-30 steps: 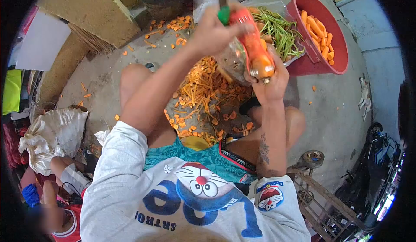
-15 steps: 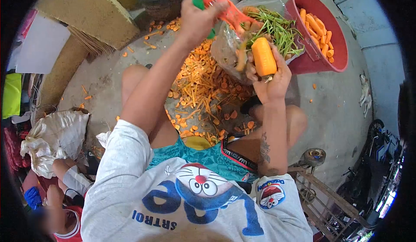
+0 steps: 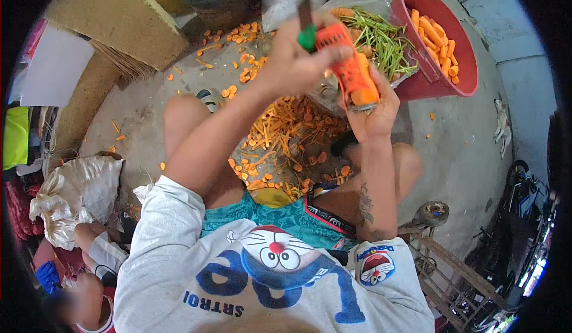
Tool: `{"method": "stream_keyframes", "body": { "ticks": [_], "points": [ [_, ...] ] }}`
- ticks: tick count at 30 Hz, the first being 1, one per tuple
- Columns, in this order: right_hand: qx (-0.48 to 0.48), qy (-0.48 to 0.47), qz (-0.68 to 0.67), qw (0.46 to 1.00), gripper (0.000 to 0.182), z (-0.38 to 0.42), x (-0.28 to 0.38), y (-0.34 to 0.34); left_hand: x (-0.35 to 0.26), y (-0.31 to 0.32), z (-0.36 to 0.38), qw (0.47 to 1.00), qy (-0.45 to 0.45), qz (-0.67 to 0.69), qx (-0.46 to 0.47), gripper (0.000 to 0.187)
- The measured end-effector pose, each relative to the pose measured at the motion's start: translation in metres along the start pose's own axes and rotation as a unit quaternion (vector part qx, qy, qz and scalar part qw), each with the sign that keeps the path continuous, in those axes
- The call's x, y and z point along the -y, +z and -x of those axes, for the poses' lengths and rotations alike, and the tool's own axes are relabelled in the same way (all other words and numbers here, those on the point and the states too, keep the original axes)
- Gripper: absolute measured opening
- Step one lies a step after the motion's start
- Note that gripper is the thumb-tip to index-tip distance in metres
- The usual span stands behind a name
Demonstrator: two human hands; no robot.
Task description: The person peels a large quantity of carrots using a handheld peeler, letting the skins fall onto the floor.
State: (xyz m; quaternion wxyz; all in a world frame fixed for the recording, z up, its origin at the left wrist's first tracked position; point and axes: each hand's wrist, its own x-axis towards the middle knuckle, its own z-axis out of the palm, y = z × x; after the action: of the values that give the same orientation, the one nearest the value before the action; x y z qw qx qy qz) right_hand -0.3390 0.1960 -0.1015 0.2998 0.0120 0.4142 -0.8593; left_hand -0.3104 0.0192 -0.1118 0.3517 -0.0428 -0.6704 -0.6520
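My left hand (image 3: 301, 59) is wrapped round an orange-red peeler (image 3: 345, 59); a knife with a green handle (image 3: 307, 37) is held in the same hand, its dark blade pointing up. The peeler lies over a thick orange carrot (image 3: 362, 97), covering most of it. My right hand (image 3: 381, 106) grips the carrot from the right side and below. Behind the hands, green stalks (image 3: 384, 41) lie on a clear plastic bag. Carrot peelings and slices (image 3: 286, 130) are heaped on the floor between my legs.
A red tub (image 3: 468, 65) with several peeled carrots leans at the upper right. A dark bin (image 3: 220, 2) stands at the top. At left are a white sack (image 3: 80, 190) and another seated person (image 3: 89, 291). A rusty metal frame (image 3: 453, 267) is at lower right.
My left hand has moved right and down, bringing the peeler over the carrot, which was uncovered before. My right hand still holds the carrot in nearly the same place.
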Motion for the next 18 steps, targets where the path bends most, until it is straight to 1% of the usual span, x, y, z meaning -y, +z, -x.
{"method": "stream_keyframes", "body": {
  "ticks": [1, 2, 3, 4, 5, 6, 7, 8, 9, 10, 11, 13, 14, 15, 17, 18],
  "points": [
    [0.003, -0.004, 0.004, 1.000, 0.037, 0.002, -0.001, -0.005, -0.003, 0.000, 0.000, 1.000, 0.002, 0.007, 0.011, 0.022],
    [0.005, -0.007, 0.009, 1.000, 0.037, 0.003, -0.002, -0.009, 0.004, -0.018, -0.011, 0.996, -0.037, -0.078, -0.010, 0.021],
    [0.097, 0.021, -0.010, 0.995, 0.037, -0.002, -0.001, -0.023, 0.011, -0.028, -0.016, 0.996, -0.037, -0.079, -0.011, 0.021],
    [0.190, 0.045, -0.030, 0.980, 0.037, -0.006, -0.001, -0.027, 0.015, -0.036, -0.021, 0.997, -0.048, -0.043, -0.044, 0.020],
    [0.195, 0.042, -0.031, 0.980, 0.037, -0.007, -0.003, -0.029, 0.020, -0.041, -0.025, 0.995, -0.057, -0.007, -0.076, 0.020],
    [0.137, 0.044, -0.014, 0.989, 0.038, -0.008, -0.003, -0.027, 0.011, -0.031, -0.017, 0.991, -0.089, -0.038, -0.094, 0.019],
    [0.078, 0.046, 0.002, 0.996, 0.039, -0.008, -0.002, -0.026, 0.002, -0.018, -0.008, 0.991, -0.085, -0.038, -0.093, 0.019],
    [0.077, 0.044, 0.002, 0.996, 0.039, -0.007, -0.003, -0.022, -0.006, -0.005, 0.003, 0.998, 0.010, -0.052, -0.022, 0.018],
    [0.040, 0.003, 0.030, 0.999, 0.040, -0.005, -0.006, -0.015, -0.008, 0.001, 0.007, 0.991, 0.105, -0.065, 0.047, 0.018],
    [0.020, -0.015, 0.046, 0.999, 0.040, -0.005, -0.008, -0.016, -0.006, 0.003, 0.007, 0.993, 0.102, -0.059, 0.033, 0.017],
    [0.000, -0.031, 0.062, 0.998, 0.041, -0.004, -0.009, -0.018, -0.004, 0.000, 0.004, 0.993, 0.097, -0.058, 0.030, 0.017],
    [0.068, -0.008, 0.014, 0.998, 0.044, -0.010, -0.015, -0.033, -0.006, -0.017, -0.010, 0.998, -0.057, 0.012, -0.025, 0.017],
    [0.109, -0.008, 0.030, 0.994, 0.045, -0.014, -0.015, -0.038, -0.006, -0.026, -0.016, 0.995, -0.080, 0.018, -0.054, 0.017],
    [0.149, -0.009, 0.045, 0.988, 0.046, -0.015, -0.012, -0.030, -0.004, -0.029, -0.018, 0.996, -0.077, 0.017, -0.050, 0.017],
    [0.054, 0.049, -0.019, 0.997, 0.045, -0.015, -0.008, -0.013, 0.000, -0.032, -0.018, 0.997, -0.072, 0.014, -0.033, 0.018],
    [0.060, 0.068, -0.023, 0.996, 0.043, -0.018, -0.006, -0.010, -0.007, -0.027, -0.012, 0.994, -0.107, 0.007, -0.023, 0.018]
  ]
}}
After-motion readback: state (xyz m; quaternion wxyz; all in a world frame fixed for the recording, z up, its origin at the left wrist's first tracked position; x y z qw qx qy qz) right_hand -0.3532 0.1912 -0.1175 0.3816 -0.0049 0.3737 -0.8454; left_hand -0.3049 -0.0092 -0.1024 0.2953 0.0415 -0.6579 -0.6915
